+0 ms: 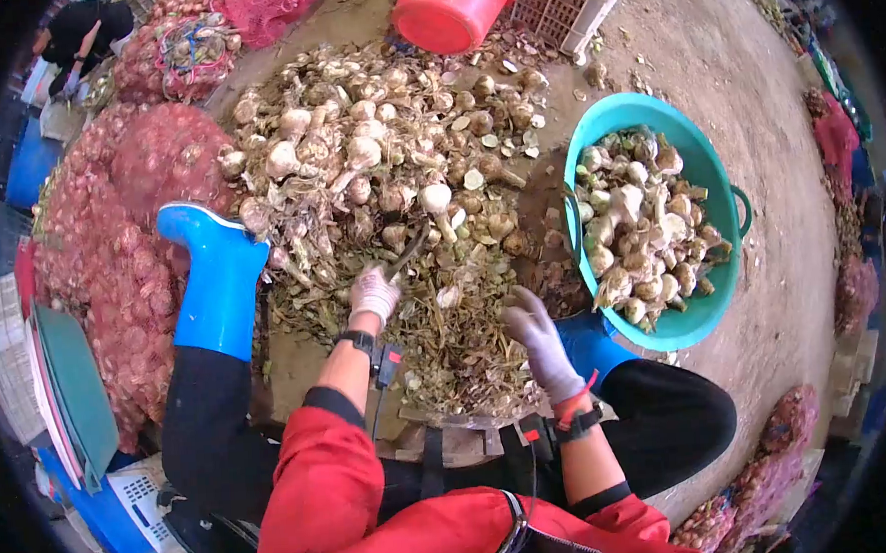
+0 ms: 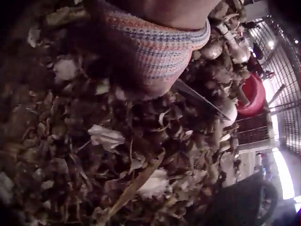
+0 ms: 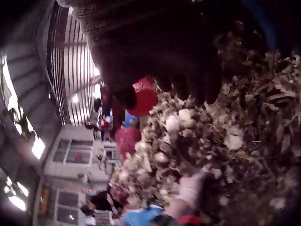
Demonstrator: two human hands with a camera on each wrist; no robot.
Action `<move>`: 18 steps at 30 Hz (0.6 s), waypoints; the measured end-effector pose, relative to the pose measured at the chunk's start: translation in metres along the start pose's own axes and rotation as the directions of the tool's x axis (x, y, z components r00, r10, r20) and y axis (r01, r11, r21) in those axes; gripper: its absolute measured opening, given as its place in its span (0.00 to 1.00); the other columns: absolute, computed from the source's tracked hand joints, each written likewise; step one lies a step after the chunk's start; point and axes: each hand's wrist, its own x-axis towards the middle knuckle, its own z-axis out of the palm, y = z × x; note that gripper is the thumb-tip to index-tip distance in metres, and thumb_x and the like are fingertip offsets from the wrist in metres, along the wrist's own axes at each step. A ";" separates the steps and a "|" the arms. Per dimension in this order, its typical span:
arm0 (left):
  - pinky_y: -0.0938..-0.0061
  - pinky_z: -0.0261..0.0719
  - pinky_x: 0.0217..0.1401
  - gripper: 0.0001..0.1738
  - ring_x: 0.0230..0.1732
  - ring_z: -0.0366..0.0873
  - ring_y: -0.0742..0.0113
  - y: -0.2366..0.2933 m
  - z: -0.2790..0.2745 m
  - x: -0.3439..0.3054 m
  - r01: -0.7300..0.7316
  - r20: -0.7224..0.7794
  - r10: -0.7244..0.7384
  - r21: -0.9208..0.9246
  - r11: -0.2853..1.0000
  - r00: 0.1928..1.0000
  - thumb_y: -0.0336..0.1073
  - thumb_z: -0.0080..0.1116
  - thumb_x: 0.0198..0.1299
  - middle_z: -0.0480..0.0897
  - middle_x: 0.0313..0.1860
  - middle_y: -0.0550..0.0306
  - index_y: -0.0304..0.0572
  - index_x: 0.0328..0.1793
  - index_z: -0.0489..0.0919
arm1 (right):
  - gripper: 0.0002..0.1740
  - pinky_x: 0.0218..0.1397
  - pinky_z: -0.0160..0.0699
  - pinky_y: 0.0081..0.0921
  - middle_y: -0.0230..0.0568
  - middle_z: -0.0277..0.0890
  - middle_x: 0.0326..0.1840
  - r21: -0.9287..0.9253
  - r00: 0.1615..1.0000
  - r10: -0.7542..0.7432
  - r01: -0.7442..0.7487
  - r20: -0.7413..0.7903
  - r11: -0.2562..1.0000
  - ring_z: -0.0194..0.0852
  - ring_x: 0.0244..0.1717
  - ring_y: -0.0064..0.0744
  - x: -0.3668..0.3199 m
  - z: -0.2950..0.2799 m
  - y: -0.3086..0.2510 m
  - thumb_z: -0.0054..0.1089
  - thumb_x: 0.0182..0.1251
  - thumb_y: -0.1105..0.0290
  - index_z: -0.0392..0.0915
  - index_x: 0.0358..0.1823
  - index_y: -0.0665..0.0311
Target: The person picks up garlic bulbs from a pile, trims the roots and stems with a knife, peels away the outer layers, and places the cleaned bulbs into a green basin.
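Note:
The gloved left hand (image 1: 374, 294) grips a knife (image 1: 409, 253) whose dark blade points up and away over the garlic pile (image 1: 357, 171). In the left wrist view the blade (image 2: 202, 100) sticks out past the glove (image 2: 155, 61). The gloved right hand (image 1: 538, 337) hovers over dry leaf scraps (image 1: 457, 346) near the right boot, holding nothing. Its fingers show apart and relaxed in the right wrist view, dark against the pile. A teal basin (image 1: 738, 261) with garlic bulbs (image 1: 650, 216) stands to the right.
Red mesh sacks (image 1: 113, 284) line the left side. At the back are a red bucket (image 1: 449, 16) and a pale crate (image 1: 590, 13). Blue boots (image 1: 214, 298) flank the pile. Another person (image 1: 80, 40) is at the far left.

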 end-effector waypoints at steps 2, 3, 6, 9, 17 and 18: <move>0.70 0.80 0.42 0.16 0.36 0.80 0.60 0.026 -0.002 -0.042 0.057 0.137 0.043 -0.652 0.756 0.990 0.31 0.61 0.51 0.82 0.37 0.50 0.34 0.46 0.75 | 0.43 0.63 0.59 0.27 0.48 0.59 0.62 -0.289 0.991 -0.125 0.135 0.052 0.948 0.61 0.60 0.37 0.008 0.016 0.027 0.61 0.55 0.60 0.49 0.67 0.68; 0.70 0.78 0.39 0.16 0.35 0.79 0.63 0.028 0.013 -0.061 0.077 0.152 0.085 -0.819 0.569 0.985 0.32 0.61 0.50 0.81 0.36 0.53 0.34 0.45 0.74 | 0.44 0.63 0.58 0.27 0.48 0.58 0.64 -0.479 0.971 -0.225 0.238 0.086 0.845 0.59 0.61 0.38 0.011 0.021 0.043 0.63 0.54 0.59 0.49 0.68 0.69; 0.71 0.75 0.35 0.20 0.33 0.76 0.67 0.050 -0.007 -0.122 0.178 0.249 0.162 -0.916 0.358 0.955 0.36 0.64 0.45 0.80 0.35 0.57 0.37 0.45 0.74 | 0.44 0.60 0.61 0.26 0.44 0.61 0.58 -0.210 0.968 -0.119 0.167 0.223 0.963 0.60 0.57 0.30 -0.001 0.034 0.019 0.65 0.50 0.67 0.49 0.66 0.64; 0.72 0.76 0.37 0.22 0.35 0.78 0.66 0.049 -0.024 -0.137 -0.043 0.163 0.201 -0.662 0.748 0.966 0.36 0.64 0.41 0.80 0.36 0.54 0.36 0.43 0.75 | 0.40 0.56 0.66 0.26 0.39 0.65 0.52 -0.180 0.970 -0.087 0.129 0.229 0.975 0.64 0.53 0.27 -0.002 0.025 0.011 0.67 0.47 0.71 0.52 0.60 0.63; 0.61 0.75 0.44 0.20 0.44 0.76 0.51 0.047 -0.028 -0.166 -0.581 -0.003 0.588 0.153 0.799 0.809 0.38 0.63 0.39 0.78 0.44 0.46 0.46 0.42 0.77 | 0.37 0.53 0.70 0.29 0.43 0.72 0.45 -0.289 0.880 -0.354 0.445 0.316 0.848 0.71 0.47 0.32 -0.005 0.013 0.029 0.69 0.41 0.69 0.61 0.55 0.65; 0.60 0.75 0.45 0.20 0.45 0.75 0.51 0.049 -0.032 -0.169 -0.603 -0.065 0.612 0.119 0.789 0.788 0.37 0.62 0.39 0.78 0.44 0.46 0.47 0.43 0.77 | 0.36 0.52 0.70 0.29 0.44 0.73 0.43 -0.252 0.871 -0.345 0.442 0.349 0.861 0.72 0.47 0.32 -0.007 0.014 0.029 0.68 0.41 0.68 0.61 0.54 0.65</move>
